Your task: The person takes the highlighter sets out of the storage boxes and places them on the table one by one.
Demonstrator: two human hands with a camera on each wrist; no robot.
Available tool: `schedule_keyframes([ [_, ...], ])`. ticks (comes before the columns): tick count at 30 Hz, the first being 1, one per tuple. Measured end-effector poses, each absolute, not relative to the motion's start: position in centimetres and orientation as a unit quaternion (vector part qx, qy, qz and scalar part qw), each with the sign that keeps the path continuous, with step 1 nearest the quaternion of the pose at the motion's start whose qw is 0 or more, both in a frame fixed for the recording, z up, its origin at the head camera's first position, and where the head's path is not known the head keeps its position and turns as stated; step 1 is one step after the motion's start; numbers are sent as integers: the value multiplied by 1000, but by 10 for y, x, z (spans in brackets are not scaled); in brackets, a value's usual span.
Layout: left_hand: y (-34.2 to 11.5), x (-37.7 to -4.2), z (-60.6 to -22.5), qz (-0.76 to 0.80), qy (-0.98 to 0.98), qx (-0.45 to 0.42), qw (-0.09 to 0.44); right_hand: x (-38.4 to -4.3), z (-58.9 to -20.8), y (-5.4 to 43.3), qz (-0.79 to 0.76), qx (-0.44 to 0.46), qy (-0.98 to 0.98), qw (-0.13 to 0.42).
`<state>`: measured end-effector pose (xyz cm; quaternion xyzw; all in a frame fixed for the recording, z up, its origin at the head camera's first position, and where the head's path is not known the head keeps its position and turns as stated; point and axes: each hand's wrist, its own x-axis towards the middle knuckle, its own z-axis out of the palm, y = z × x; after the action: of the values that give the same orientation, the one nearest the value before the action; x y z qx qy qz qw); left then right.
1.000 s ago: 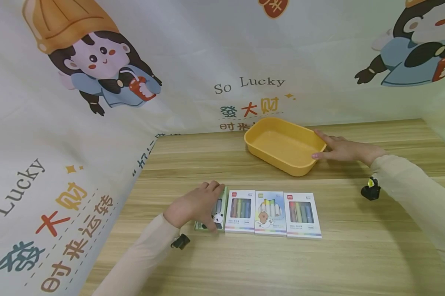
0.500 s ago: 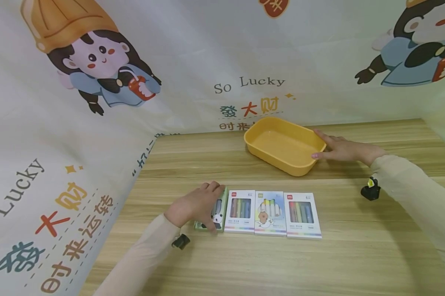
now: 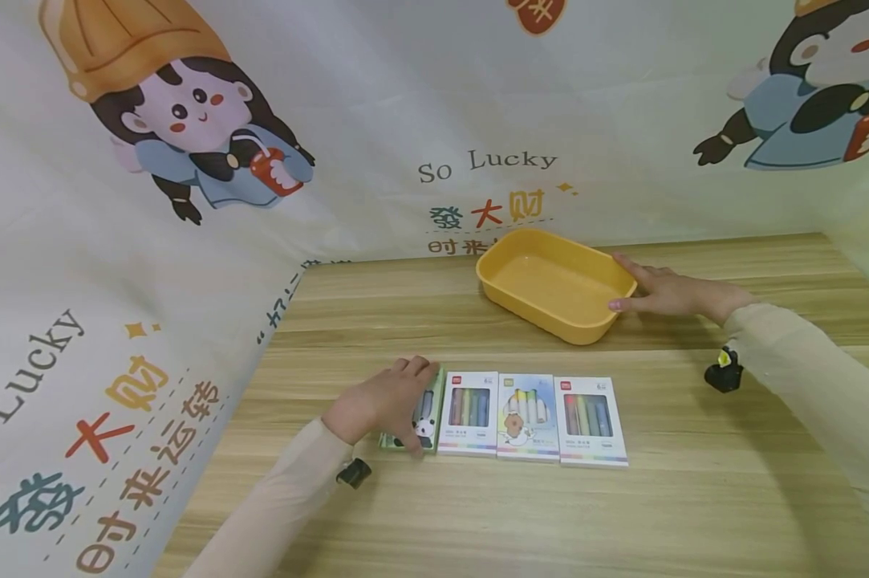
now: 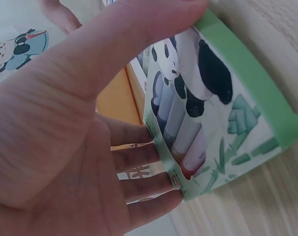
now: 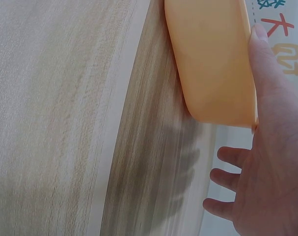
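My left hand [image 3: 379,401] spans a green box of markers with a panda on it [image 3: 427,425], at the left end of a row of boxes on the table. In the left wrist view the thumb lies at one end of this panda box [image 4: 220,132] and the fingertips touch the opposite edge, so the hand grips it lengthwise. At the back, my right hand [image 3: 668,291] rests against the right end of a yellow plastic tub [image 3: 542,315]. Its thumb lies on the rim in the right wrist view, while several fingers extend beside the tub [image 5: 212,64].
Two white boxes of coloured sticks [image 3: 469,413] [image 3: 594,421] and a pale blue marker box [image 3: 526,429] stand side by side, right of the panda box. Printed cloth walls [image 3: 376,104] border the wooden table [image 3: 477,514] at the back and left.
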<state>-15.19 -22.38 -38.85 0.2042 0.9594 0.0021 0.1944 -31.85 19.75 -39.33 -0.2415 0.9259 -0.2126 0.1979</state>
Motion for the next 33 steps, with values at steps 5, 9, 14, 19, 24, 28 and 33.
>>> schedule_keyframes([
  [5,-224,-153,-392,1,959,204,195,-318,-393,197,-210,-239,927,199],
  [9,-224,-153,-392,7,960,203,195,-319,-394,198,-209,-240,927,198],
  [14,-223,-153,-393,9,960,202,195,-319,-394,197,-211,-241,926,199],
  [19,-222,-153,-394,10,960,203,195,-319,-395,198,-209,-242,927,197],
  [24,-222,-153,-393,11,959,204,198,-319,-395,198,-209,-240,927,198],
  [28,-222,-153,-394,13,959,204,197,-320,-396,199,-209,-240,927,198],
  [33,-222,-153,-395,15,959,202,198,-320,-396,199,-213,-241,926,197],
])
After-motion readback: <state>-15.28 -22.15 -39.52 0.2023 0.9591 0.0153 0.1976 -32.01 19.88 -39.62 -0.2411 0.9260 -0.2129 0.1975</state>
